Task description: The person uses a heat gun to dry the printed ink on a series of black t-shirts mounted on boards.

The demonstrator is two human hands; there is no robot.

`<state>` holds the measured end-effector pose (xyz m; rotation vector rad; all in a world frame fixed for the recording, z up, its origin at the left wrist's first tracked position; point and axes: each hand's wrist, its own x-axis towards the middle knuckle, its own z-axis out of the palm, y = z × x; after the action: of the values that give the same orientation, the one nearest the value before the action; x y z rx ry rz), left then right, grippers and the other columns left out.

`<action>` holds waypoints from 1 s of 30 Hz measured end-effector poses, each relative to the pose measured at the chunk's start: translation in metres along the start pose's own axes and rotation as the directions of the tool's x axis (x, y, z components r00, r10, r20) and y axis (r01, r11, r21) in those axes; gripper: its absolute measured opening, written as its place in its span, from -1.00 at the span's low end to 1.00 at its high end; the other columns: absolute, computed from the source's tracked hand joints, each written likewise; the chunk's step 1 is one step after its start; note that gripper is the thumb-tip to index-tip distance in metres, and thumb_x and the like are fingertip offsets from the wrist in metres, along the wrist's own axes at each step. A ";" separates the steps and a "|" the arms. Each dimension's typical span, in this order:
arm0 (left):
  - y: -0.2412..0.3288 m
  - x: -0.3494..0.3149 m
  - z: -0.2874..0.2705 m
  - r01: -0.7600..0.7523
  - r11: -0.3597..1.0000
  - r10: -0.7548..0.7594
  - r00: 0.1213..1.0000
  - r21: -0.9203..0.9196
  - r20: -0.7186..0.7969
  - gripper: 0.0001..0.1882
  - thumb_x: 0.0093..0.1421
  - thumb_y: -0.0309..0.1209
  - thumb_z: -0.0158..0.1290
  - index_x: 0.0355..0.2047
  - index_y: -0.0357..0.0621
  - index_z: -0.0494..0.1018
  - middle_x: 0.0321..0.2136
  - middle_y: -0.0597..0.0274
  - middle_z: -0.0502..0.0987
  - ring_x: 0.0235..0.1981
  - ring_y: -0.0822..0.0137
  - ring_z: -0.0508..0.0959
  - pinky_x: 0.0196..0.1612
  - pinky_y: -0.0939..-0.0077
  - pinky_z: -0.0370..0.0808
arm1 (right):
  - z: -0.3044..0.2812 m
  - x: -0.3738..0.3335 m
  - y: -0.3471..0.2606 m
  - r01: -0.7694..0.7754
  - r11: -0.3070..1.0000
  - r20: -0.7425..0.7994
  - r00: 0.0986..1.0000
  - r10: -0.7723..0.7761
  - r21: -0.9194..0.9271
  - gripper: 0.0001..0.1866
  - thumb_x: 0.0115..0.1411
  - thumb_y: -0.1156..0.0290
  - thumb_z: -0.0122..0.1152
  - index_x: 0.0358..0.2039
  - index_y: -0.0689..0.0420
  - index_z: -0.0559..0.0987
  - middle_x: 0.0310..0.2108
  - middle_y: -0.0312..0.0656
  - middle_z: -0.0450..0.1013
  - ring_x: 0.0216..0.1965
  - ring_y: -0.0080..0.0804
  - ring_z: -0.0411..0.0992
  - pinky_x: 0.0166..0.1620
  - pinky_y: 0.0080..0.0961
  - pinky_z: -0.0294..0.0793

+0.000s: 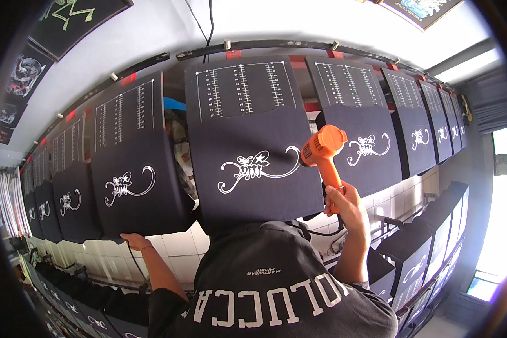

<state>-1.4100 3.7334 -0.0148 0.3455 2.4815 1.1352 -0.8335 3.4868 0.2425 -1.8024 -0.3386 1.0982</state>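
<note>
My right hand (pixel 346 205) is wrapped round the handle of an orange hair dryer (pixel 325 143). The dryer's dark nozzle points left, over the right end of the white line print (pixel 253 169) on a black T-shirt (pixel 248 200). That shirt is stretched on a flat black board (pixel 231 93) with white ruler marks. My left hand (pixel 135 241) is at the lower edge of the neighbouring shirt (pixel 146 205) to the left, its fingers closed on a thin dark cord (pixel 134 260) that hangs down from it. Another stretch of cord hangs below the dryer's handle.
More boards with printed black shirts stretch away left and right along a dark rail (pixel 276 45). Another row of shirt boards (pixel 417 253) stands behind me at lower right, and one at lower left. White tiles (pixel 177 243) cover the floor. Framed pictures (pixel 25 76) hang on the wall.
</note>
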 end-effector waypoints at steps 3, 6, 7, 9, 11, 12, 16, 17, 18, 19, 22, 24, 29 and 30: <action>0.000 0.002 -0.001 -0.008 1.000 0.008 1.000 0.001 0.012 -0.14 0.38 0.17 -0.40 0.03 -0.55 0.42 0.01 -0.19 0.50 -0.07 -0.09 0.56 0.02 0.17 0.53 | -0.004 -0.004 0.002 -0.017 1.000 0.030 0.999 0.018 -0.016 -0.69 0.25 0.24 0.20 -0.27 0.28 0.48 -0.60 -0.34 0.37 -0.61 -0.59 0.39 -0.49 -0.61 0.44; 0.006 -0.011 0.000 -0.020 0.999 0.019 1.000 -0.040 -0.014 -0.14 0.38 0.17 -0.39 0.03 -0.55 0.42 0.01 -0.19 0.50 -0.06 -0.10 0.56 0.04 0.16 0.52 | 0.003 -0.011 0.003 -0.017 0.999 0.009 1.000 0.017 -0.040 -0.69 0.25 0.25 0.19 -0.26 0.28 0.48 -0.58 -0.33 0.37 -0.61 -0.59 0.40 -0.49 -0.61 0.45; 0.002 -0.006 0.001 -0.033 0.999 0.033 0.999 -0.009 -0.021 -0.14 0.38 0.18 -0.40 0.03 -0.55 0.42 0.01 -0.19 0.50 -0.06 -0.10 0.56 0.03 0.17 0.52 | 0.006 -0.014 0.004 -0.011 0.999 -0.011 1.000 0.011 -0.051 -0.69 0.25 0.24 0.19 -0.26 0.28 0.48 -0.58 -0.33 0.38 -0.61 -0.59 0.40 -0.49 -0.62 0.45; -0.004 0.005 0.001 -0.058 0.997 0.060 0.997 0.050 -0.044 -0.14 0.38 0.18 -0.40 0.02 -0.55 0.43 0.00 -0.19 0.51 -0.06 -0.10 0.56 0.02 0.18 0.53 | 0.002 -0.016 0.003 -0.033 0.999 0.033 0.999 0.034 -0.028 -0.68 0.25 0.24 0.19 -0.24 0.28 0.48 -0.57 -0.33 0.38 -0.59 -0.59 0.42 -0.49 -0.63 0.45; -0.006 0.013 0.001 -0.033 0.999 0.033 0.999 0.019 -0.011 -0.13 0.38 0.18 -0.41 0.02 -0.55 0.43 0.00 -0.20 0.51 -0.05 -0.11 0.56 0.04 0.16 0.51 | 0.000 -0.017 0.003 -0.050 0.999 0.068 0.997 0.049 0.014 -0.68 0.26 0.24 0.19 -0.24 0.28 0.48 -0.57 -0.33 0.38 -0.59 -0.59 0.42 -0.49 -0.64 0.44; -0.007 0.015 0.002 -0.020 1.000 0.020 1.000 0.004 0.007 -0.13 0.38 0.19 -0.42 0.02 -0.55 0.43 0.00 -0.21 0.52 -0.05 -0.11 0.56 0.05 0.15 0.50 | 0.003 -0.019 0.003 -0.040 0.999 0.063 0.997 0.040 -0.003 -0.68 0.26 0.24 0.18 -0.23 0.29 0.48 -0.57 -0.32 0.38 -0.59 -0.59 0.43 -0.49 -0.64 0.44; -0.009 0.016 0.001 -0.037 0.998 0.037 0.999 0.043 0.010 -0.12 0.38 0.19 -0.42 0.02 -0.55 0.43 -0.01 -0.25 0.51 -0.05 -0.14 0.55 0.10 0.11 0.45 | 0.005 -0.023 0.005 -0.053 0.998 0.087 0.995 0.054 -0.019 -0.64 0.26 0.21 0.19 -0.18 0.29 0.46 -0.55 -0.30 0.40 -0.58 -0.56 0.45 -0.51 -0.63 0.44; -0.007 0.014 0.001 -0.041 0.997 0.041 0.999 0.061 0.004 -0.12 0.37 0.19 -0.42 0.02 -0.56 0.43 -0.01 -0.25 0.51 -0.04 -0.15 0.55 0.11 0.10 0.43 | 0.004 -0.023 0.006 -0.070 0.997 0.103 0.992 0.071 -0.009 -0.61 0.25 0.19 0.19 -0.16 0.29 0.44 -0.53 -0.28 0.40 -0.59 -0.55 0.45 -0.52 -0.62 0.43; -0.005 0.012 0.001 -0.045 0.996 0.045 0.999 0.080 -0.002 -0.12 0.37 0.19 -0.42 0.02 -0.56 0.43 0.00 -0.26 0.51 -0.04 -0.16 0.55 0.13 0.09 0.42 | 0.006 -0.024 0.006 -0.056 0.998 0.098 0.993 0.058 -0.023 -0.64 0.26 0.21 0.19 -0.17 0.29 0.45 -0.55 -0.29 0.40 -0.58 -0.56 0.45 -0.51 -0.63 0.44; -0.004 0.009 0.001 -0.049 0.996 0.050 0.999 0.078 -0.019 -0.12 0.37 0.19 -0.42 0.02 -0.56 0.43 -0.01 -0.26 0.51 -0.04 -0.16 0.55 0.12 0.09 0.42 | 0.010 -0.026 0.007 -0.042 0.998 0.094 0.994 0.046 -0.037 -0.66 0.26 0.23 0.19 -0.19 0.29 0.46 -0.56 -0.30 0.40 -0.58 -0.56 0.45 -0.50 -0.63 0.44; -0.001 -0.001 0.001 -0.055 0.997 0.059 0.996 0.062 -0.061 -0.13 0.37 0.19 -0.41 0.01 -0.55 0.44 -0.02 -0.27 0.52 -0.05 -0.17 0.55 0.11 0.08 0.42 | 0.012 -0.027 0.007 -0.052 0.999 0.116 0.992 0.053 -0.013 -0.69 0.27 0.26 0.18 -0.21 0.29 0.47 -0.57 -0.31 0.40 -0.57 -0.57 0.45 -0.50 -0.63 0.44; 0.001 -0.002 0.001 -0.060 0.998 0.062 0.995 0.036 -0.073 -0.13 0.37 0.18 -0.40 0.00 -0.55 0.45 -0.03 -0.28 0.52 -0.04 -0.18 0.55 0.11 0.08 0.42 | 0.014 -0.028 0.007 -0.058 0.998 0.127 0.990 0.059 -0.012 -0.69 0.27 0.26 0.17 -0.21 0.29 0.47 -0.57 -0.31 0.40 -0.57 -0.57 0.45 -0.50 -0.62 0.44; 0.005 -0.007 -0.001 -0.070 0.995 0.075 0.994 0.070 -0.081 -0.16 0.38 0.16 -0.39 0.00 -0.54 0.46 -0.03 -0.28 0.52 -0.04 -0.19 0.54 0.11 0.08 0.42 | 0.020 -0.028 0.009 -0.090 0.996 0.162 0.983 0.090 -0.007 -0.71 0.28 0.27 0.17 -0.22 0.28 0.47 -0.56 -0.31 0.40 -0.57 -0.57 0.45 -0.49 -0.62 0.44; 0.008 -0.011 -0.002 -0.069 0.995 0.074 0.994 0.069 -0.080 -0.16 0.38 0.15 -0.39 0.00 -0.54 0.46 -0.02 -0.28 0.52 -0.04 -0.19 0.54 0.11 0.08 0.42 | 0.022 -0.028 0.008 -0.073 0.997 0.170 0.982 0.077 -0.028 -0.71 0.28 0.27 0.17 -0.22 0.28 0.47 -0.55 -0.30 0.40 -0.56 -0.57 0.46 -0.49 -0.62 0.44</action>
<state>-1.4001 3.7331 -0.0043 0.4175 2.6027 1.1186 -0.8685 3.4774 0.2478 -1.7556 -0.3881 1.3112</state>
